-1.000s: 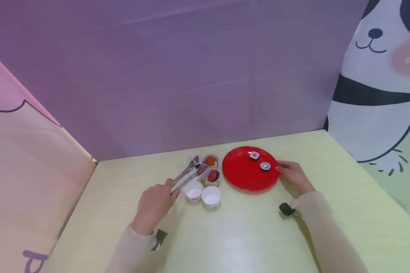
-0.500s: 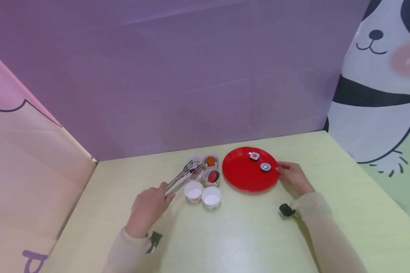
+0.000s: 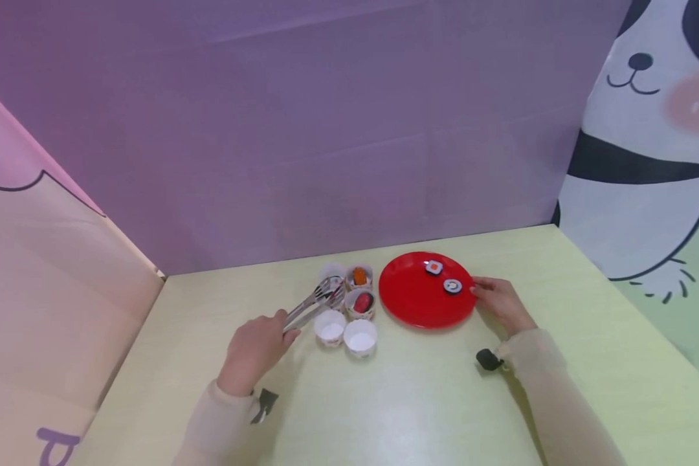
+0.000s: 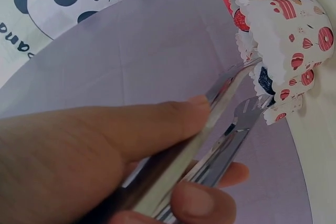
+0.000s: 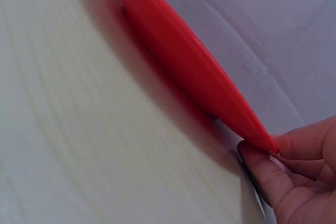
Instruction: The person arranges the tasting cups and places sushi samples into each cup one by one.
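My left hand (image 3: pixel 259 349) grips a pair of metal tongs (image 3: pixel 310 309), thumb on one arm and fingers on the other. The tong tips reach into the middle-left paper cup (image 3: pixel 339 304); in the left wrist view they meet a dark piece (image 4: pixel 265 81) at the cup rims. Beside it, one cup holds a red-topped toy sushi piece (image 3: pixel 364 301) and another an orange-topped piece (image 3: pixel 359 276). My right hand (image 3: pixel 501 303) pinches the rim of a red plate (image 3: pixel 413 301) between thumb and fingers. Two toy sushi rolls, one with an orange centre (image 3: pixel 433 267) and one with a yellowish centre (image 3: pixel 452 286), lie on the plate.
Two front paper cups (image 3: pixel 360 336) show white insides, and one more cup (image 3: pixel 331 270) stands at the back left of the cluster. A purple cloth wall (image 3: pixel 326 142) rises behind the pale table (image 3: pixel 384 401). A panda print (image 3: pixel 635 207) covers the right side.
My left hand has drawn the tongs left and slightly toward me, from across the back cups to the middle-left cup. The tong tips are closer together. My right hand stays at the plate.
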Demonstrator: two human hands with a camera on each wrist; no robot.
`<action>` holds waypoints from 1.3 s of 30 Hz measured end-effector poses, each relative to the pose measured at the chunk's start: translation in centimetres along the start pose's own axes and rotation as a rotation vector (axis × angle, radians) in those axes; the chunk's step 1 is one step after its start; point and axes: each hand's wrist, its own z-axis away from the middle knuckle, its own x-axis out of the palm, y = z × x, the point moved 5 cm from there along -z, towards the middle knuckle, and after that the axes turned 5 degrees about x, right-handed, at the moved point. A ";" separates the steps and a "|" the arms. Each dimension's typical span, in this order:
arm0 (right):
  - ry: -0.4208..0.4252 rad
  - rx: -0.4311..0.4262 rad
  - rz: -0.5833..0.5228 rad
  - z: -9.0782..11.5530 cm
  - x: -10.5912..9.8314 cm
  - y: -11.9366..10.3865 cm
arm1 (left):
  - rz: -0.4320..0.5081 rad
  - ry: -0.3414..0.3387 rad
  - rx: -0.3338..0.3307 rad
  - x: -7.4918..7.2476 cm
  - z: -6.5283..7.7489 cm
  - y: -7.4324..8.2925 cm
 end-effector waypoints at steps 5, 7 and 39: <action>-0.002 -0.002 0.009 0.0 0.1 -0.1 | -0.004 -0.018 -0.002 -0.1 -0.2 0.0; -0.002 -0.005 0.009 0.0 0.1 0.0 | -0.005 -0.027 -0.006 -0.1 -0.2 0.0; 0.002 -0.048 0.009 -0.1 -0.1 -0.1 | 0.011 -0.117 -0.036 -0.9 -0.8 0.4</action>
